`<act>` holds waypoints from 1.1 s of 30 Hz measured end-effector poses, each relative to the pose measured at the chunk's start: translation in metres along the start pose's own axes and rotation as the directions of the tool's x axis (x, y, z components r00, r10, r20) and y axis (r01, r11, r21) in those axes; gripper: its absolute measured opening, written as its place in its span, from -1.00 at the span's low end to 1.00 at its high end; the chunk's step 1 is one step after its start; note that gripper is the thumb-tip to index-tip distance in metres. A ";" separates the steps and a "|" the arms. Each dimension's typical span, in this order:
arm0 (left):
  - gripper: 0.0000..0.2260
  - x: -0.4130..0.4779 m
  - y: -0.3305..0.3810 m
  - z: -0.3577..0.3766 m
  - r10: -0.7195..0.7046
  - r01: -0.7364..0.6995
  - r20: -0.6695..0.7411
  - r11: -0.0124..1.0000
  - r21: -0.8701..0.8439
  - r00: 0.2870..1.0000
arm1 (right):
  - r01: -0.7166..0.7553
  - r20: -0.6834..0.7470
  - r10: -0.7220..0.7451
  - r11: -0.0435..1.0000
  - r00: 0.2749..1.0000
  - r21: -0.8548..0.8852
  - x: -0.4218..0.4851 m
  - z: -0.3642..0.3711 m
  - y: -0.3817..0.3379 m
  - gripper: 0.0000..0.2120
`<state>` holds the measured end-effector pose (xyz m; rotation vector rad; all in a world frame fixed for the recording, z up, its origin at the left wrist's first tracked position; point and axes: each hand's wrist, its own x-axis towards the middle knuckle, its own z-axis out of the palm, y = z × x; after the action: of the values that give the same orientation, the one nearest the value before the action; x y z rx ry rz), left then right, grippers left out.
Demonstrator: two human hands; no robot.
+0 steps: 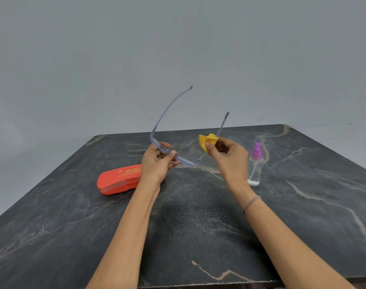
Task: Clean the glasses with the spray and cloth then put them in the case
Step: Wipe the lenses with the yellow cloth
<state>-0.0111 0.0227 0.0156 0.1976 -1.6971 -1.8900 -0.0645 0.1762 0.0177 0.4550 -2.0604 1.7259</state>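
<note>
The dark veined stone table (198, 226) lies beneath the glasses. Left of them rests the orange hard plastic case (117, 180), lid down. The clear blue-tinted plastic-framed glasses (186, 162) are in the air, arms unfolded, and the left hand (157, 165) pinches their left rim. To their right stands the clear purple-capped spray bottle (255, 165). The right hand (230, 157) pinches the folded yellow cloth (208, 140) at their right lens. This looks like the wiping step; next, the other lens needs a gentle rub.

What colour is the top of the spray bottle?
The top of the spray bottle is purple; head view shows it best.
</note>
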 end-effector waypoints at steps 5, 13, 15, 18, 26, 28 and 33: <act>-0.83 0.002 0.001 -0.005 -0.053 0.051 0.041 0.997 0.060 0.998 | 0.188 -0.172 -0.176 0.980 0.969 0.058 0.002 -0.012 -0.012 -0.88; -0.84 0.001 0.003 -0.011 -0.101 0.093 0.075 0.991 0.098 0.992 | 0.391 -0.244 -0.382 0.920 0.891 -0.015 0.001 -0.021 -0.019 -0.79; -0.85 0.000 0.004 -0.011 -0.128 0.121 0.102 0.990 0.078 0.986 | 0.341 -0.274 -0.325 0.940 0.905 0.010 0.003 -0.022 -0.019 -0.80; -0.86 -0.001 0.006 -0.013 -0.162 0.153 0.168 0.986 0.063 0.972 | 0.282 -0.302 -0.255 0.958 0.919 0.048 0.005 -0.026 -0.019 -0.81; -0.77 -0.003 0.018 -0.017 -0.218 0.248 0.289 0.966 -0.071 0.932 | 0.208 -0.314 -0.184 0.977 0.931 0.044 0.009 -0.029 -0.018 -0.79; -0.74 -0.003 0.021 -0.018 -0.207 0.250 0.259 0.957 -0.146 0.943 | 0.197 -0.315 -0.173 0.979 0.933 0.046 0.010 -0.030 -0.018 -0.79; -0.74 -0.001 0.023 -0.023 -0.183 0.227 0.206 0.949 -0.219 0.961 | 0.193 -0.311 -0.176 0.981 0.934 0.023 0.011 -0.031 -0.016 -0.78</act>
<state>0.0084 0.0026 0.0329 0.1106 -1.5943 -2.3138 -0.0625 0.2044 0.0411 0.3565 -1.7000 1.6273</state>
